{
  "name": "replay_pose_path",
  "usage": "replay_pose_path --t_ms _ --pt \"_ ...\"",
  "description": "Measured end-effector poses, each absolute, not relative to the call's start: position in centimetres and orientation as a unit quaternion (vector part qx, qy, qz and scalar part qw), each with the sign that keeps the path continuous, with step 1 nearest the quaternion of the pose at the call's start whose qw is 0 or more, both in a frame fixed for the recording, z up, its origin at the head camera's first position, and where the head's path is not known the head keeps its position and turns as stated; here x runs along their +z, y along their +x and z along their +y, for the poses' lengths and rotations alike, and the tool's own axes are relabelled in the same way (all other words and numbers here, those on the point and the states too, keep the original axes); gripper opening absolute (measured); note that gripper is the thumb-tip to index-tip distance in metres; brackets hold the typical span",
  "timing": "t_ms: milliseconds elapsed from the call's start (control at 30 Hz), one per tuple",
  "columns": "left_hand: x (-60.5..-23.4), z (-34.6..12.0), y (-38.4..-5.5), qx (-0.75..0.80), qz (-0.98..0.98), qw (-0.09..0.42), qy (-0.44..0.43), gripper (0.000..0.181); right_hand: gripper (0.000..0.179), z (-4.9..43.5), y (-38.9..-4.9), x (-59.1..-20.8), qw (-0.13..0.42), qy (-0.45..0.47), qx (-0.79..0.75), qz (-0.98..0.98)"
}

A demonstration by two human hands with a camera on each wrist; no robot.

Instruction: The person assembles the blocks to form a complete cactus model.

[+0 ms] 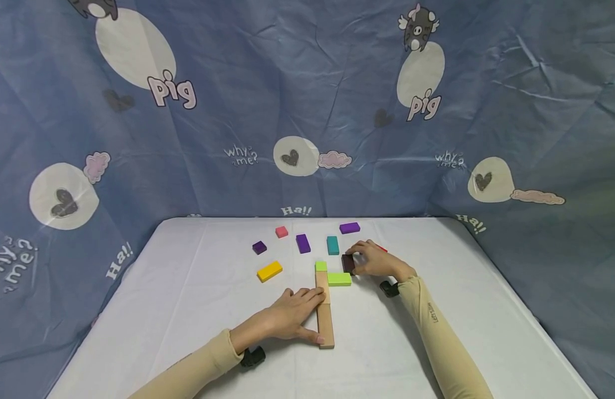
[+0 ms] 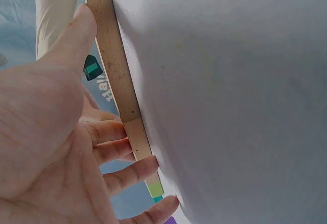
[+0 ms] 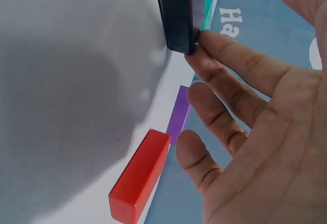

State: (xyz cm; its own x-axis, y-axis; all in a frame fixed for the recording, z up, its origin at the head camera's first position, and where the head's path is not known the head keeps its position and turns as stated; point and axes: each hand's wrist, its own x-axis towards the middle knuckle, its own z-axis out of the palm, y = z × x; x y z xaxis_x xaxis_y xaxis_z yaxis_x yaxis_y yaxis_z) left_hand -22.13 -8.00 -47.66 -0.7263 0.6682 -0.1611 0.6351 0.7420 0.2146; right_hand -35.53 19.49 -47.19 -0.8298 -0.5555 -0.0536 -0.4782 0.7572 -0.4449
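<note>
My left hand (image 1: 292, 315) lies along two plain wooden blocks set end to end. Its thumb touches the near end of the closer wooden block (image 1: 325, 327), and its fingers stretch over the farther wooden block (image 1: 323, 281). Beyond these sits a small lime-green block (image 1: 321, 266), and a longer lime-green block (image 1: 339, 279) lies crosswise to the right. With thumb and fingertips my right hand (image 1: 374, 259) pinches a dark, nearly black block (image 1: 348, 264) just beyond the longer green one. In the right wrist view, the dark block (image 3: 176, 15) stands between thumb and fingers.
Around the far half of the white table (image 1: 198, 310) lie a yellow block (image 1: 270, 271), a dark purple block (image 1: 259, 247), a pink block (image 1: 281, 232), two purple blocks (image 1: 303, 244) and a teal block (image 1: 333, 245). A red block (image 3: 138, 178) lies beside my right hand.
</note>
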Motion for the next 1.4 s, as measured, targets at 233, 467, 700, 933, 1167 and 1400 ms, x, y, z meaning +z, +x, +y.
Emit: replay_pose_path --t_ms 233,467,700,933,1167,1400 --pt "-47.8 -8.0 -22.2 0.076 0.925 0.111 0.355 0.102 0.055 19.6 -35.6 -47.2 0.091 -0.274 -0.206 0.935" --pt "-47.8 -8.0 -22.2 0.079 0.924 0.116 0.355 0.102 0.056 19.5 -35.6 -47.4 0.093 -0.262 -0.21 0.937" --pt "-47.9 -7.9 -22.2 0.076 0.926 0.111 0.352 0.102 0.048 20.1 -35.5 -47.1 0.072 -0.265 -0.234 0.933" --pt "-47.7 -7.9 -22.1 0.079 0.926 0.114 0.352 0.102 0.043 22.0 -36.1 -46.5 0.027 -0.236 -0.288 0.928" --pt "-47.9 -8.0 -22.1 0.077 0.928 0.114 0.346 0.103 0.043 24.2 -37.3 -46.5 -0.003 -0.205 -0.295 0.933" --pt "-48.0 -8.0 -22.2 0.079 0.928 0.117 0.344 0.103 0.043 25.1 -37.8 -46.9 -0.001 -0.18 -0.245 0.953"
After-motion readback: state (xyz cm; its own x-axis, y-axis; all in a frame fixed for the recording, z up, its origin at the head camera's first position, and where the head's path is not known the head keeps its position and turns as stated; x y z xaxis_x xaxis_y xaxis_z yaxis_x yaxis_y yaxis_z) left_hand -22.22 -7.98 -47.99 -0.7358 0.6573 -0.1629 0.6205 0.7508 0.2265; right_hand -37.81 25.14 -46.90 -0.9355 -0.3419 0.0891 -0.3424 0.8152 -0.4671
